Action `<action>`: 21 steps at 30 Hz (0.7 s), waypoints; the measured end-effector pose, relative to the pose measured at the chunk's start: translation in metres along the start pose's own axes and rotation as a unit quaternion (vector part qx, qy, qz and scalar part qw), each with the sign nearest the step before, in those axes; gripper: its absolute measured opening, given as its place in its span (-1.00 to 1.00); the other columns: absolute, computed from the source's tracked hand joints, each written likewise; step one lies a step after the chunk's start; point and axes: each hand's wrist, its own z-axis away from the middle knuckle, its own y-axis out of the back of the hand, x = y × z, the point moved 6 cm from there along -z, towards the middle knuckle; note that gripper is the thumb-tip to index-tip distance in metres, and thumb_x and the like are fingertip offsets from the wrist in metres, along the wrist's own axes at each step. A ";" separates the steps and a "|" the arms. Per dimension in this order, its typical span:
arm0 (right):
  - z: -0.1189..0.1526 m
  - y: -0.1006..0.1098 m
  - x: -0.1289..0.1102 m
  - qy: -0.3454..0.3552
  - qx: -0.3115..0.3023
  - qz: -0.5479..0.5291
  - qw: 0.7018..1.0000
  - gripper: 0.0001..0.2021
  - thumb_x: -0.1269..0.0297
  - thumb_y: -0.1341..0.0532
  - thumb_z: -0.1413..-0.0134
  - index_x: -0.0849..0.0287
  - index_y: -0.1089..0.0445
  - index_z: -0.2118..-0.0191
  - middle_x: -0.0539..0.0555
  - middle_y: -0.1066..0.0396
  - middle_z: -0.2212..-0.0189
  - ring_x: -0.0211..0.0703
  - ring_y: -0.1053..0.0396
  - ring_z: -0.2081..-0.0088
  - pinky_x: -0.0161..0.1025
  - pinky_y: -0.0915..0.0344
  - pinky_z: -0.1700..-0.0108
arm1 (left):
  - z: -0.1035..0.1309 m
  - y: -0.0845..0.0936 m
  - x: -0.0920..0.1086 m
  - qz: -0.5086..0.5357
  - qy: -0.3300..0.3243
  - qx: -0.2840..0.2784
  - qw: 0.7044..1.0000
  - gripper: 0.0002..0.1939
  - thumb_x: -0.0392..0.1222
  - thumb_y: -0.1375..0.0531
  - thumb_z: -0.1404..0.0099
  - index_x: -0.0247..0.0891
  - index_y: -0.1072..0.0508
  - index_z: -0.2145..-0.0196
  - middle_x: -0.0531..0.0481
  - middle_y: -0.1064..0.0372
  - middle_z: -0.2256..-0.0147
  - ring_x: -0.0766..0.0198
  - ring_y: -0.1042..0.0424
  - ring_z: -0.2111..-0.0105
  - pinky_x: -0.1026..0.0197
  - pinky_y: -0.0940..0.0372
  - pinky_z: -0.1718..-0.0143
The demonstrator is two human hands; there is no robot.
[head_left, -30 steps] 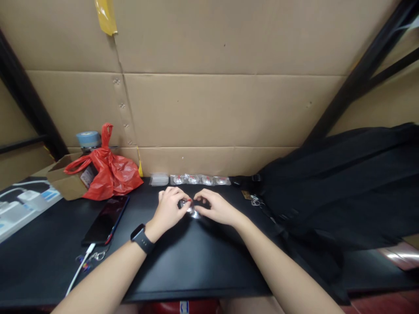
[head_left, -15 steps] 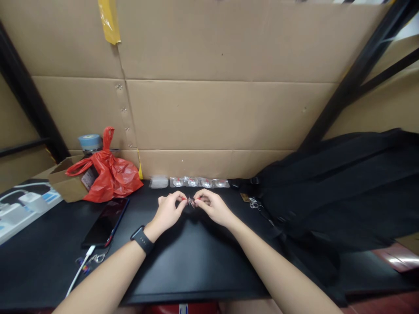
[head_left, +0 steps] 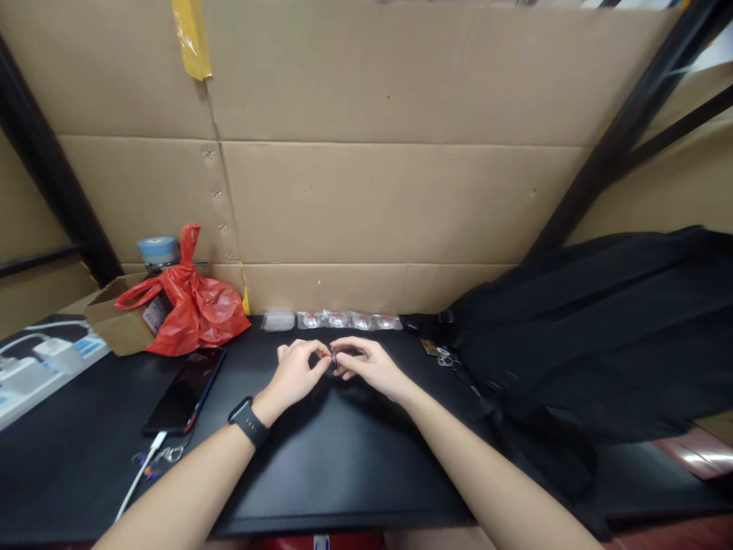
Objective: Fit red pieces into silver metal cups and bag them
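My left hand (head_left: 298, 367), with a black watch (head_left: 248, 421) on its wrist, is closed in a pinch at the middle of the desk. Facing it, my right hand (head_left: 363, 360) has its fingers and thumb closed on a small thin disc (head_left: 335, 357), seen edge-on, with a dark rim. The left fingertips touch the disc's left side, where a bit of red shows. What exactly the disc is cannot be made out. Just behind the hands lie several clear packets (head_left: 337, 320) with round silvery and red pieces, beside a stack of clear sleeves (head_left: 279, 319).
A black phone (head_left: 184, 391) lies at the left near a white cable (head_left: 137, 475). Behind it stand a red plastic bag (head_left: 200, 313), a small cardboard box (head_left: 120, 321) and a white power strip (head_left: 51, 367). On the right sits a black backpack (head_left: 601, 336). Cardboard (head_left: 366, 198) walls the back.
Before, both hands pinched small pieces at the middle, fingertips facing. Now the right fingers have spread around the disc, which stands upright edge-on, and the right hand has shifted slightly left.
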 end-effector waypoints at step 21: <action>0.005 0.005 -0.021 0.171 -0.003 0.306 0.937 -0.69 0.42 -0.29 0.00 0.09 -0.51 0.09 0.16 -0.43 -0.01 -0.08 -0.43 0.04 -0.22 -0.44 0.20 | -0.020 0.023 -0.096 -0.231 0.053 0.040 0.971 -0.61 -0.23 -0.04 -0.31 -0.09 -0.50 -0.03 -0.08 -0.42 -0.11 -0.06 -0.21 -0.15 -0.17 -0.11 -0.06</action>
